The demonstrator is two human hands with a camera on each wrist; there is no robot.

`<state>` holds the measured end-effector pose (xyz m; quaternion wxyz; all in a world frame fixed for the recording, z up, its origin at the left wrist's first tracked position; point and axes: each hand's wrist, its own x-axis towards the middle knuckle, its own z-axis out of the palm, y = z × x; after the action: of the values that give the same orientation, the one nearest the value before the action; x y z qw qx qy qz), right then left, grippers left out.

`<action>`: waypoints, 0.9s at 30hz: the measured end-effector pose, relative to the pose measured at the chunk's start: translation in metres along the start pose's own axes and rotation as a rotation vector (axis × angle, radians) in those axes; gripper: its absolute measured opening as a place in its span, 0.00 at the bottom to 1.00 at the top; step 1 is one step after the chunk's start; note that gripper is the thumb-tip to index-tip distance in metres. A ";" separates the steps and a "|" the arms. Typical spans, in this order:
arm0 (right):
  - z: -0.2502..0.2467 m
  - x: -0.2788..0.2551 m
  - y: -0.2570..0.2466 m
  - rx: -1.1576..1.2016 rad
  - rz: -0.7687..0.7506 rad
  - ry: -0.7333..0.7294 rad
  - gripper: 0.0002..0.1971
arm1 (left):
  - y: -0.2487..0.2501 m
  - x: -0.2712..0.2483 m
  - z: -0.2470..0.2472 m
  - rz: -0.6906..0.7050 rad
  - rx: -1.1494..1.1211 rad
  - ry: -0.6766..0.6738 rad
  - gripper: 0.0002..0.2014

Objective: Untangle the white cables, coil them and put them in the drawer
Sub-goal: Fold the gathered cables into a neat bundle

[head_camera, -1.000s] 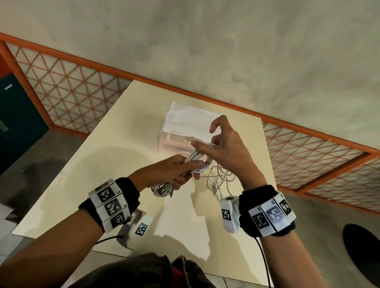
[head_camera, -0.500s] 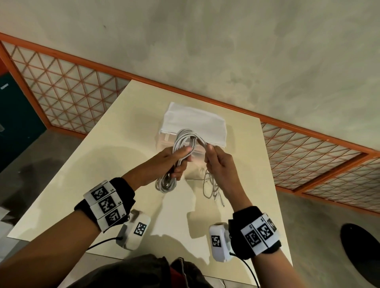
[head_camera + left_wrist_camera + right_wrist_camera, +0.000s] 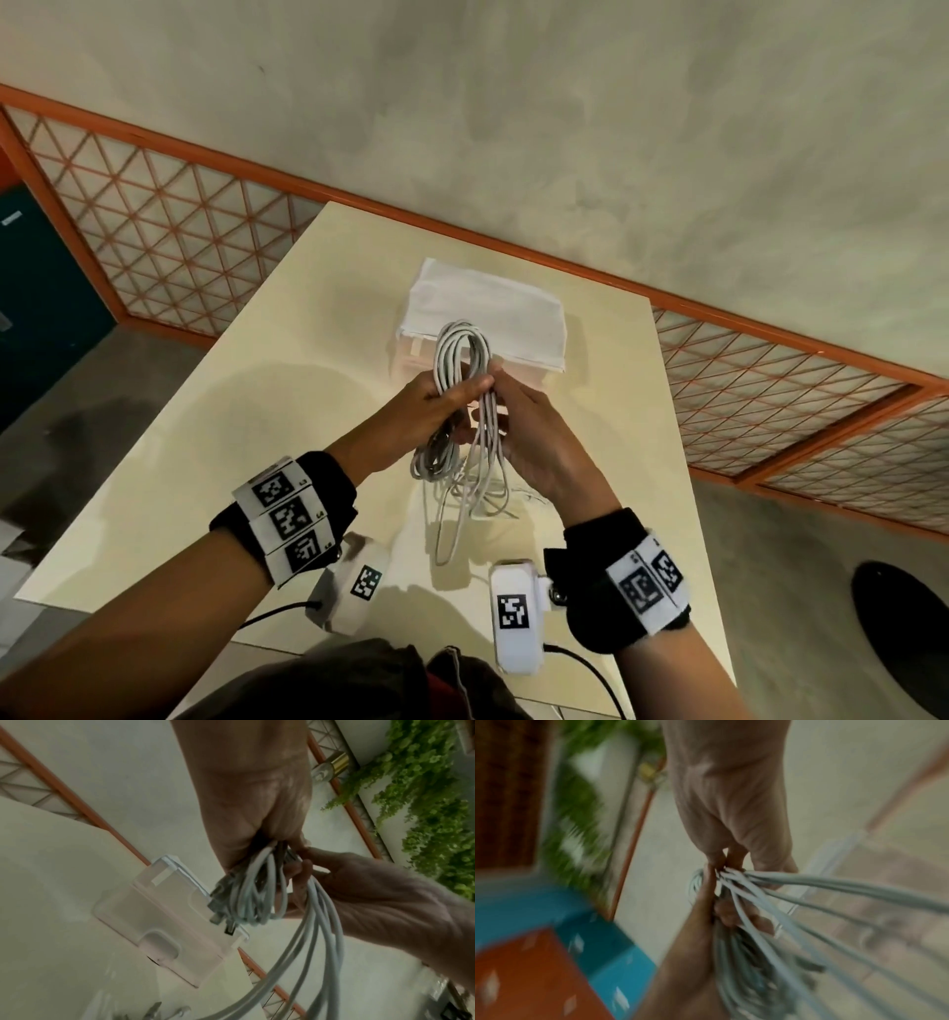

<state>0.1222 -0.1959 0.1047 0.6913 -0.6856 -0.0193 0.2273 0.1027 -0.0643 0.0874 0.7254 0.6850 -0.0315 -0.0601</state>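
A bundle of white cables (image 3: pixel 458 354) stands upright above the table, its loops gathered in my left hand (image 3: pixel 436 398), which grips the coil (image 3: pixel 250 898) around its middle. My right hand (image 3: pixel 518 411) pinches loose strands (image 3: pixel 808 882) just beside the left fingers. Uncoiled lengths (image 3: pixel 475 488) hang down and trail onto the tabletop. Behind the hands sits the small translucent drawer box (image 3: pixel 411 354) with a white cloth (image 3: pixel 493 308) on its top; in the left wrist view its drawer front (image 3: pixel 164 921) looks closed.
The cream table (image 3: pixel 215 411) ends near my body and at the right edge. An orange lattice railing (image 3: pixel 169 226) runs behind it. A teal and orange surface (image 3: pixel 539 953) shows blurred in the right wrist view, green foliage (image 3: pixel 437 801) in the left.
The coil has been turned from lying sideways to upright. My right hand came in from above the coil to the strands beside my left hand, and both hands moved nearer my body.
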 end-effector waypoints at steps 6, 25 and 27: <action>0.001 -0.003 -0.008 -0.065 0.023 -0.109 0.23 | 0.001 0.004 -0.006 0.028 -0.033 -0.036 0.16; 0.019 -0.019 0.019 -0.862 -0.348 -0.437 0.35 | -0.023 0.023 -0.015 0.079 -0.075 0.616 0.23; 0.016 -0.017 0.022 -0.879 -0.314 -0.465 0.37 | -0.021 0.024 -0.014 0.052 -0.183 0.628 0.22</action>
<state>0.0952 -0.1877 0.0896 0.3416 -0.8314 -0.3685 0.2374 0.1269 -0.0547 0.0646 0.7594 0.6011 0.1818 0.1699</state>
